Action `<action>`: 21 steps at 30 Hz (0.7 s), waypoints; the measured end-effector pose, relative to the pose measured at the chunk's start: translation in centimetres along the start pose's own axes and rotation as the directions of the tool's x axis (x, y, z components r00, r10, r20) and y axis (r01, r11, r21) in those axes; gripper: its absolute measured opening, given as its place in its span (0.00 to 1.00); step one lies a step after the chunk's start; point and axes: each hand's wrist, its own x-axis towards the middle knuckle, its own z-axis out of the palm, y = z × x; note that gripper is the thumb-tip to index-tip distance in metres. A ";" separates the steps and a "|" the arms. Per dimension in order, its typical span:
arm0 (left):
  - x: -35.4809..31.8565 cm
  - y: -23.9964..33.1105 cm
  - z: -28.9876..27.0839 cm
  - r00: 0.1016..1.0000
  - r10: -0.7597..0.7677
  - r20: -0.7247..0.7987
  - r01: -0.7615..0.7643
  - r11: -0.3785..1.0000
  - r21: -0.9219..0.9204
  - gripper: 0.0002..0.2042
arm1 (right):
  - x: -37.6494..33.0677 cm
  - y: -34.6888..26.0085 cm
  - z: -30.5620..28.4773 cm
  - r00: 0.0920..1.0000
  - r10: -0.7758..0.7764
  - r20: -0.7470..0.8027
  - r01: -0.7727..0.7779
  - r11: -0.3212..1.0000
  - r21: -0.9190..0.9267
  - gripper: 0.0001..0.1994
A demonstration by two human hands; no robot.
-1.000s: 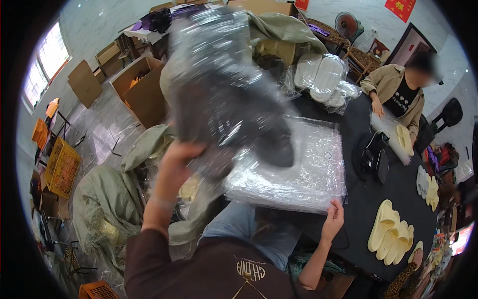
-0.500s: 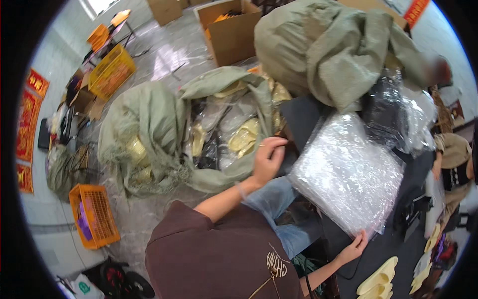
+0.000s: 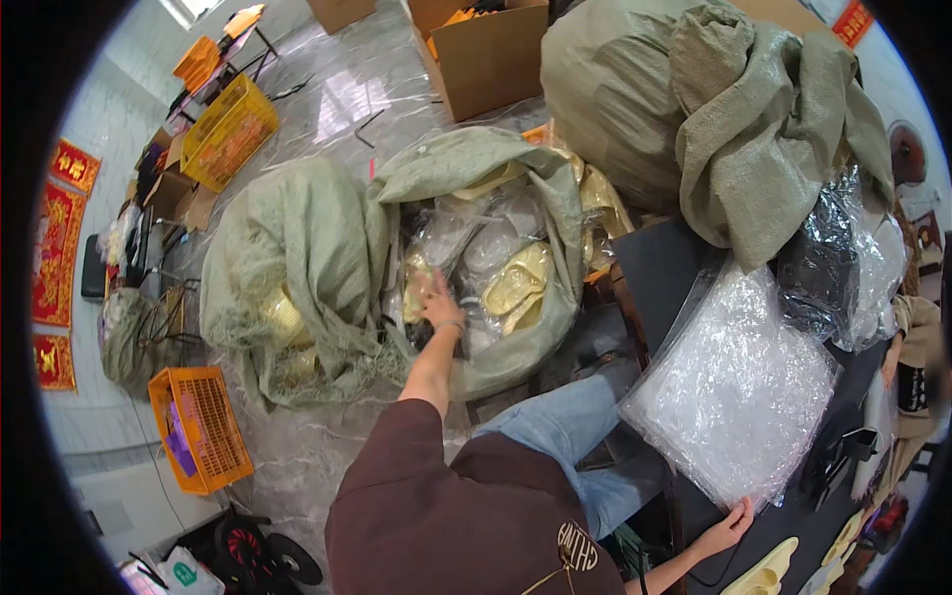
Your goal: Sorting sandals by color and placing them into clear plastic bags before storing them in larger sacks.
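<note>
Marble floor, sacks all round | left hand reaching into open green sack at 11 o'clock, fingers spread on bagged gold pieces | right hand flat on desk edge, 4 o'clock, beside clear bag stack | step: picking stock; next likely needs a firm grip, lift clear.

A green woven sack lay open on the floor, full of clear bags of yellow pieces. A second green sack slumped just left of it. Behind stood an open brown carton. A stack of clear plastic bags lay on the black table. Red wall signs with gold marks hung far left.
</note>
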 end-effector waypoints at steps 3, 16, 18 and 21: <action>4.0 -0.3 0.0 0.989 -0.115 0.097 0.121 0.991 -0.053 0.60 | 0.2 0.2 0.3 0.999 -0.044 -0.013 0.043 0.997 -0.059 0.12; 10.2 -2.3 4.0 0.989 -0.135 0.058 0.139 0.987 -0.081 0.24 | 0.2 0.0 0.6 0.996 -0.084 -0.028 0.081 0.994 -0.074 0.10; 10.4 -3.3 3.4 0.997 0.012 0.071 -0.007 0.998 -0.061 0.21 | 0.2 -0.6 0.5 0.996 -0.086 -0.037 0.084 0.994 -0.069 0.10; 10.4 -4.1 2.7 1.000 0.001 0.016 0.004 0.948 -0.317 0.15 | 0.2 -0.5 0.4 0.993 -0.106 -0.044 0.103 0.993 -0.050 0.10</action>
